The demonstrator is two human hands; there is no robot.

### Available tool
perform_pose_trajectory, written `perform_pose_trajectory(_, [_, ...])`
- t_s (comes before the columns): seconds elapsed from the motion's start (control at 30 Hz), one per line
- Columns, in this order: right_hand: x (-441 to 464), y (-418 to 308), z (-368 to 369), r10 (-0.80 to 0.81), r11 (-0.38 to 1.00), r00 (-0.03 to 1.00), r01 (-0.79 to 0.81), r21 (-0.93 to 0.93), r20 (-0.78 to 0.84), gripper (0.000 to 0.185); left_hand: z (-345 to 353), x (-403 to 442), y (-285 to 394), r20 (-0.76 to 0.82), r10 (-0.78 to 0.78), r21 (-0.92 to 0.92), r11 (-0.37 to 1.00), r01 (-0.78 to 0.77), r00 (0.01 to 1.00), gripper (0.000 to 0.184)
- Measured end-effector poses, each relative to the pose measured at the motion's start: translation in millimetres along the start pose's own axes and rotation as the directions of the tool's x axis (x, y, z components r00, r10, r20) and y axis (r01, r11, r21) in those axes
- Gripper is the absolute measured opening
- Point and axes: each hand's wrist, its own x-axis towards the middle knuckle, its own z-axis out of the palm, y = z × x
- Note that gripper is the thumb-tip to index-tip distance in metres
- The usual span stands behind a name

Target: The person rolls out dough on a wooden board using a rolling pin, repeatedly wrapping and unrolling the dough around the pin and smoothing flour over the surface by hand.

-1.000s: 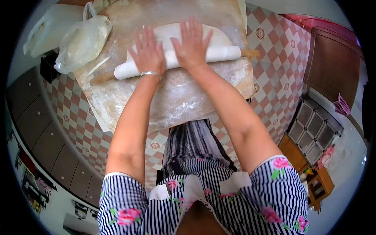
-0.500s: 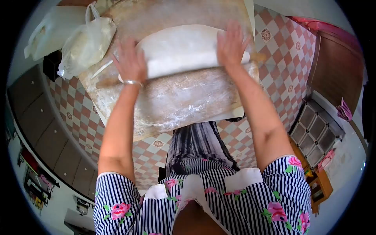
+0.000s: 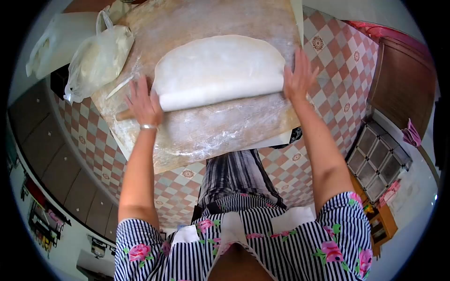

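A wide sheet of pale dough [image 3: 220,61] lies on a floured wooden board [image 3: 220,124]. Its near edge is wrapped into a thick roll around a rolling pin [image 3: 124,115], whose left handle sticks out bare. My left hand [image 3: 145,105] rests flat over the pin near that end, fingers spread. At the other end, my right hand [image 3: 299,78] lies by the dough's right edge with fingers stretched out. The dough hides the pin's middle, and my right hand covers its right end.
A knotted plastic bag [image 3: 101,56] with pale contents sits at the board's left edge, beside a thin white strip [image 3: 119,88]. Another whitish bag [image 3: 56,42] is farther left. Tiled floor [image 3: 333,70] surrounds the board, and a dark rack [image 3: 379,159] stands right.
Both hands have moved outward and toward me along with the rolling pin. The dough's rolled near edge has come closer, and more of the sheet's outline shows.
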Motion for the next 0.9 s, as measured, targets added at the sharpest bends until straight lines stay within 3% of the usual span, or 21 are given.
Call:
perform_pose_trajectory(0.03, [10.4, 0.1, -0.2, -0.034, 0.999, 0.999, 0.034, 0.012, -0.030, 0.066, -7.2, 20.6, 2.9, -0.078, -0.078, -0.055, 0.996, 0.073, 0.994, 0.054])
perform_pose_trajectory(0.1, [54.3, -15.3, 7.9, 0.059, 0.995, 0.992, -0.068, -0.073, -0.111, 0.065, -17.0, 80.8, 11.7, -0.223, -0.236, -0.184, 0.963, 0.197, 0.946, 0.054])
perform_pose_trajectory(0.13, [63.3, -30.6, 10.6, 0.099, 0.987, 0.984, -0.116, -0.114, -0.146, 0.065, -14.2, 86.7, 22.9, -0.235, -0.254, -0.111, 0.966, 0.233, 0.938, 0.053])
perform_pose_trajectory(0.2, [20.9, -102.9, 27.7, 0.144, 0.863, 0.983, -0.180, -0.473, -0.111, 0.060, 26.2, 51.4, 73.5, -0.203, -0.217, 0.230, 0.937, 0.262, 0.955, 0.055])
perform_pose_trajectory(0.23, [-18.0, -131.7, 51.2, 0.045, 0.999, 0.999, -0.044, 0.019, -0.018, 0.061, 19.1, 26.0, 113.8, -0.122, -0.152, 0.133, 0.977, 0.168, 0.981, 0.058])
perform_pose_trajectory(0.27, [-45.7, -174.6, 37.0, -0.157, 0.981, 0.983, 0.144, 0.134, 0.094, 0.065, 11.0, 1.2, 154.5, -0.040, -0.084, 0.020, 0.996, 0.085, 0.996, 0.061])
perform_pose_trajectory(0.3, [-45.6, -186.0, 41.6, -0.131, 0.981, 0.991, 0.132, 0.140, -0.017, 0.070, 13.8, 5.5, 157.9, -0.032, -0.089, -0.030, 0.996, 0.088, 0.996, 0.060])
perform_pose_trajectory(0.37, [-2.4, -185.6, 36.0, -0.164, 0.974, 0.985, 0.170, 0.149, -0.050, 0.069, -6.9, 50.9, 152.6, -0.032, 0.002, -0.178, 0.984, -0.007, 0.999, 0.060])
perform_pose_trajectory(0.43, [35.8, -176.9, 33.9, -0.167, 0.974, 0.982, 0.178, 0.138, -0.092, 0.069, -7.1, 69.0, 127.7, -0.018, -0.045, -0.334, 0.942, 0.036, 0.999, 0.058])
perform_pose_trajectory(0.47, [31.7, -159.8, 11.4, -0.079, 0.972, 0.995, 0.089, 0.218, -0.054, 0.067, -8.8, 78.2, 113.9, -0.021, -0.070, -0.410, 0.910, 0.056, 0.997, 0.057])
perform_pose_trajectory(0.57, [-17.4, -104.9, 2.2, -0.066, 0.998, 0.993, 0.066, 0.002, 0.096, 0.066, -5.0, 17.5, 73.9, -0.016, 0.016, 0.009, 1.000, -0.016, 1.000, 0.055])
perform_pose_trajectory(0.6, [-15.0, -101.5, -1.9, -0.136, 0.990, 0.984, 0.132, 0.044, 0.112, 0.068, -12.6, 20.5, 76.4, 0.023, 0.009, -0.015, 1.000, -0.009, 1.000, 0.058])
perform_pose_trajectory(0.7, [45.4, -90.7, 15.4, -0.095, 0.995, 0.993, 0.097, 0.018, -0.070, 0.072, -8.8, 79.1, 59.2, -0.183, -0.044, -0.177, 0.984, 0.012, 0.982, 0.065])
perform_pose_trajectory(0.8, [14.3, -60.0, 12.9, -0.022, 0.999, 1.000, 0.022, -0.041, 0.004, 0.070, -10.1, 44.4, 45.0, -0.077, -0.036, -0.101, 0.994, 0.028, 0.996, 0.059])
perform_pose_trajectory(0.87, [-0.5, -48.8, 6.4, -0.096, 0.995, 0.995, 0.096, -0.038, 0.004, 0.069, -11.6, 15.4, 38.0, 0.028, -0.010, -0.053, 0.999, 0.012, 1.000, 0.057])
perform_pose_trajectory(0.9, [1.2, -46.4, 7.5, -0.136, 0.990, 0.991, 0.135, -0.037, -0.008, 0.069, -11.0, 35.2, 35.1, -0.029, -0.038, -0.106, 0.994, 0.034, 0.999, 0.059])
